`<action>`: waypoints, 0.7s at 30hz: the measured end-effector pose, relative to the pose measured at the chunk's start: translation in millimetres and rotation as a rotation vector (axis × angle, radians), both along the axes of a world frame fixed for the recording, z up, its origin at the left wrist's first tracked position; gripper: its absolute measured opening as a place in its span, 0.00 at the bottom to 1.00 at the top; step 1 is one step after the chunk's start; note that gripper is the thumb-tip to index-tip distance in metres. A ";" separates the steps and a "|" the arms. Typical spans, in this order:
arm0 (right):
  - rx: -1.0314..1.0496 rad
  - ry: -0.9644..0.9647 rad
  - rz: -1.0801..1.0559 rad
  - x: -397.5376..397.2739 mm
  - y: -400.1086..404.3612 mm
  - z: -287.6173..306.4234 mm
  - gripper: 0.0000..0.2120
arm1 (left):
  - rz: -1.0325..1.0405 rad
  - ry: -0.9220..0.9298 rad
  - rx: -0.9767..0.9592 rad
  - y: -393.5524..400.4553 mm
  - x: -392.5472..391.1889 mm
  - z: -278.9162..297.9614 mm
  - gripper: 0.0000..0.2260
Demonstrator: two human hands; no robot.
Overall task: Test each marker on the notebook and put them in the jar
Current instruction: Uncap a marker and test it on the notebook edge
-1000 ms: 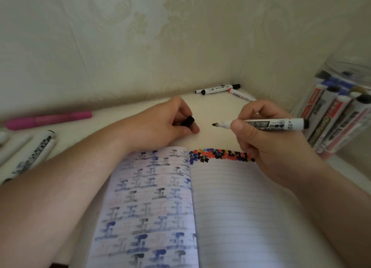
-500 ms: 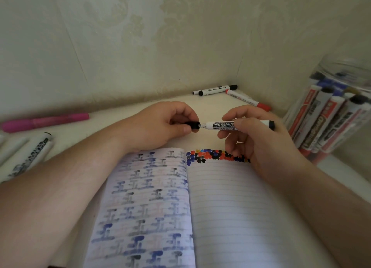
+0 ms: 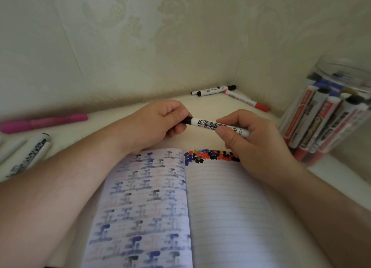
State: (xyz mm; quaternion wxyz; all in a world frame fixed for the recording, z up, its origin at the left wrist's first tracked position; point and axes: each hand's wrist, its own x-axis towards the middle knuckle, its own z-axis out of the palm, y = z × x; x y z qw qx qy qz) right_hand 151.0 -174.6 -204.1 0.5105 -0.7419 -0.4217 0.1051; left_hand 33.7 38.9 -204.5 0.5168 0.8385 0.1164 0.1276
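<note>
pinching the black cap end of the whiteboard marker (image 3: 208, 124) with the left hand (image 3: 160, 125) and gripping its barrel with the right hand (image 3: 249, 141) above the notebook (image 3: 220, 207), jar (image 3: 331, 115) at right already holding many, several markers lying untested at left and top.

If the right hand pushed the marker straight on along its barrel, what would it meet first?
Probably the left hand, which already grips the black cap at the end of the marker that the right hand holds; no gap shows.
</note>
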 end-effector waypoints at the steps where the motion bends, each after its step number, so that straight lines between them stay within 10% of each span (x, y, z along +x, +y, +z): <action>1: -0.016 0.017 -0.004 0.6 0.9 -0.5 0.02 | -0.002 0.003 0.019 0.4 -0.9 -0.9 0.12; 13: 0.115 0.126 -0.047 -16.9 -1.9 23.1 0.07 | 0.062 -0.232 0.128 -17.0 -8.6 22.5 0.10; 21: -0.146 -0.133 0.064 -28.1 -49.0 82.6 0.08 | -0.106 -0.311 -0.014 -60.8 -2.6 92.7 0.12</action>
